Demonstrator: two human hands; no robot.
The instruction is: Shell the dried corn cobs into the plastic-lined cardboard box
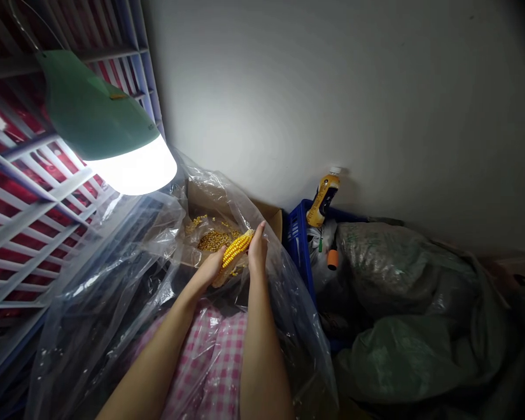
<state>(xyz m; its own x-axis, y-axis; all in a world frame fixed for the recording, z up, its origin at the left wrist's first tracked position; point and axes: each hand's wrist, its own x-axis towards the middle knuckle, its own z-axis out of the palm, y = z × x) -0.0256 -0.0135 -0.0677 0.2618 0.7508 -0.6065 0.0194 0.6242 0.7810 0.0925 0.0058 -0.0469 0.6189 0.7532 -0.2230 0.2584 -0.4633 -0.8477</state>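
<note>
A yellow corn cob point(236, 247) is held between both my hands over a cardboard box lined with clear plastic point(210, 198). My left hand point(210, 269) grips the cob's near end from below. My right hand point(257, 249) wraps the far end, thumb pressed on the kernels. A pile of loose kernels point(213, 239) lies in the box just beyond the cob. My forearms rest over a pink checked cloth point(219, 356) covered by plastic sheet.
A lit green lamp point(109, 134) hangs at upper left before a white grille point(30, 192). A blue crate point(298, 245) with a yellow bottle point(324, 198) stands right of the box. Large green sacks point(402, 303) fill the right side, against a pale wall.
</note>
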